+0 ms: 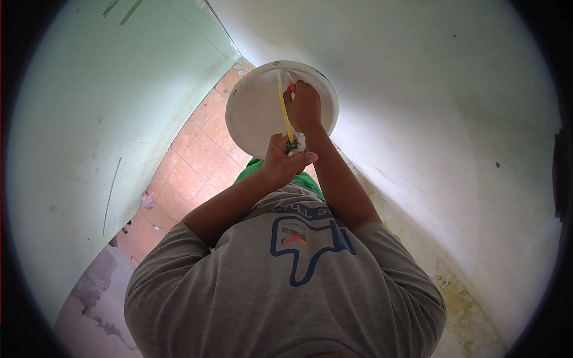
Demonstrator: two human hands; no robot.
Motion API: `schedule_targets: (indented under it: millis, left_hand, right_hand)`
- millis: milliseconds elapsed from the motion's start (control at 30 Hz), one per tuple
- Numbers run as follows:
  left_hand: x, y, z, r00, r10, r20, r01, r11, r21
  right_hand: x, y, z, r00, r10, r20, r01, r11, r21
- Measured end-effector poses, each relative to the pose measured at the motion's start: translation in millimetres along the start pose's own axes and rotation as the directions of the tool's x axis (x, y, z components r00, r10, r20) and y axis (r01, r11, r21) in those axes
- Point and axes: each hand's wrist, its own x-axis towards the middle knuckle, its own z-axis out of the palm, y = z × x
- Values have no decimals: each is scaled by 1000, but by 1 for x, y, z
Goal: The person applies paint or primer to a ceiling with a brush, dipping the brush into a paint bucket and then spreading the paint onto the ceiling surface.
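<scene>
The left hand (287, 160) gripped a thin yellow wire (282, 101); the right hand (305, 107) pinched a small red piece (292, 88) inside the round white plastic base (253, 113) — wiring seemingly unfinished, base not yet mounted.

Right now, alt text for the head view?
Seen from above, a person in a grey T-shirt with a blue logo has both hands at a round white shallow dish above a terracotta tiled floor. The left hand is fisted round the lower end of a thin yellow strip running to the dish's rim; the right hand rests inside the dish.
</scene>
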Motion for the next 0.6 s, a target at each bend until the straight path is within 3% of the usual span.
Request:
schedule_targets:
  millis: [267,433,600]
  left_hand:
    - [-4,0,5,999,-41,10,41,999,8]
    - [-6,1,6,999,-30,32,30,1000,-9]
    - [-6,-5,10,992,52,112,-67,988,139]
  right_hand:
    - [-12,34,10,995,-16,-93,37,974,225]
    - [-24,41,6,997,3,-80,13,979,205]
    - [-31,34,5,984,-71,-165,98,981,165]
